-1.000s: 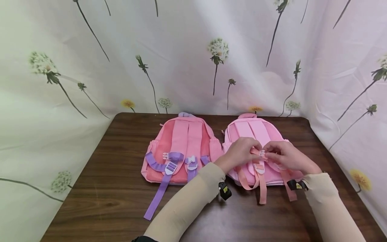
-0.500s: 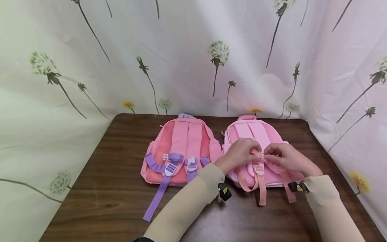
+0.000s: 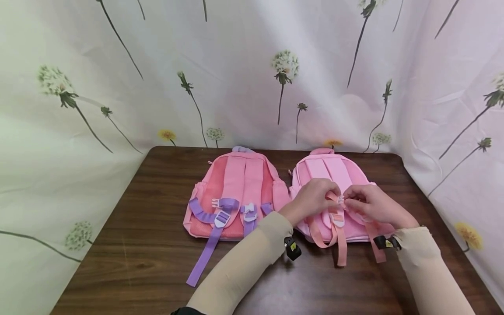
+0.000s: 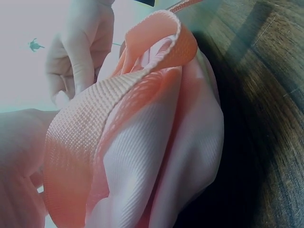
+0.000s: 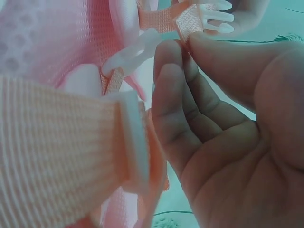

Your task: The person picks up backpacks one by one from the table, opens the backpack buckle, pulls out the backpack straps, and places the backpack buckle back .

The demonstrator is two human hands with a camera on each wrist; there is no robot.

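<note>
Two small backpacks lie on the table, straps up. At the right pink backpack [image 3: 360, 173], my left hand [image 3: 315, 197] pinches a coral webbing strap [image 3: 332, 196] near a white side-release buckle [image 3: 341, 200]. From the other side my right hand [image 3: 368, 202] pinches webbing by the same buckle. The right wrist view shows the pronged half [image 5: 218, 16] apart from a white socket piece [image 5: 133, 52], with right thumb and fingertips on the webbing below the prongs. A loose coral loop [image 4: 71, 142] crosses the left wrist view, where the left fingertips are hidden.
Touching its left side is a coral-pink backpack [image 3: 234, 175] with purple straps [image 3: 208, 251] and white buckles [image 3: 222, 218]. The dark wooden table [image 3: 130, 245] ends at a dandelion-print cloth [image 3: 244, 87]. Coral strap ends [image 3: 341, 251] hang over the pink backpack's front edge.
Both hands stay at the buckle with only slight finger shifts. The backpacks keep their places; the head view tilts a little.
</note>
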